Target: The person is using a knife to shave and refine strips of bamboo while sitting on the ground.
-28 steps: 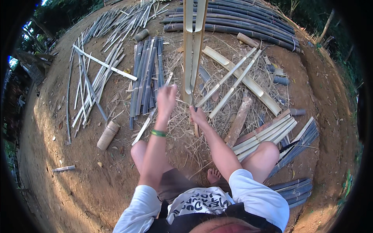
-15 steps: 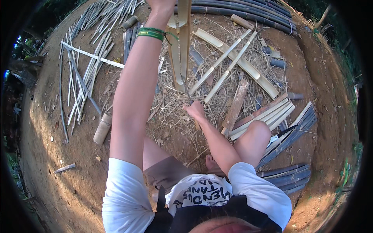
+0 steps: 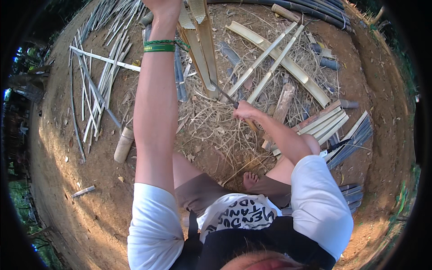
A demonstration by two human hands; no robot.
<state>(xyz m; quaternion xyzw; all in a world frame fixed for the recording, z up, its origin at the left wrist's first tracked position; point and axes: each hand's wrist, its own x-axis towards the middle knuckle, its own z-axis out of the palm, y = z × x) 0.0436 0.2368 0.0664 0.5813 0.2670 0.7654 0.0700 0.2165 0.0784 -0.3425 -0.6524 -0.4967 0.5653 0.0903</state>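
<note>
My right hand (image 3: 245, 110) is closed round the wooden handle of a knife (image 3: 227, 97). Its dark blade slants up and left into the lower end of a split bamboo pole (image 3: 204, 40). The pole stands nearly upright, tilted, its pale inner faces parted toward the top. My left arm reaches up beside it, with a green band on the wrist. Of my left hand (image 3: 163, 8) only the back shows at the top edge; its fingers are cut off.
Bamboo shavings (image 3: 202, 114) litter the ground. A split bamboo half (image 3: 288, 67) lies right, crossed by two narrow strips. Many thin strips (image 3: 101, 85) lie left, near a short bamboo piece (image 3: 123, 145). Dark-skinned slats (image 3: 355, 139) and a white-handled knife (image 3: 325, 153) lie beside my right knee.
My right hand and the knife have moved right and slightly up in the picture. My left arm and the pole's top have swung left.
</note>
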